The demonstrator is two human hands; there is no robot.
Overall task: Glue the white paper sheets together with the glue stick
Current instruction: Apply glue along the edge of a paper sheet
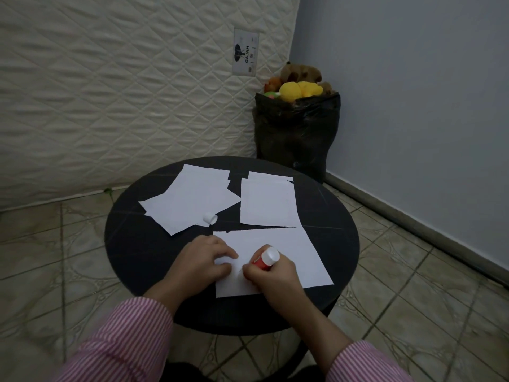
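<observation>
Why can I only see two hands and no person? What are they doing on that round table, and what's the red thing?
The camera sits on the person's head and looks down, so you see only their arms in striped sleeves. The left hand presses down on a white paper sheet to steady it. The right hand grips a red glue stick, its tip down against the paper. The small white cap lies by another paper pile. A third pile waits on the black table. Behind stands a bag of soft toys.
</observation>
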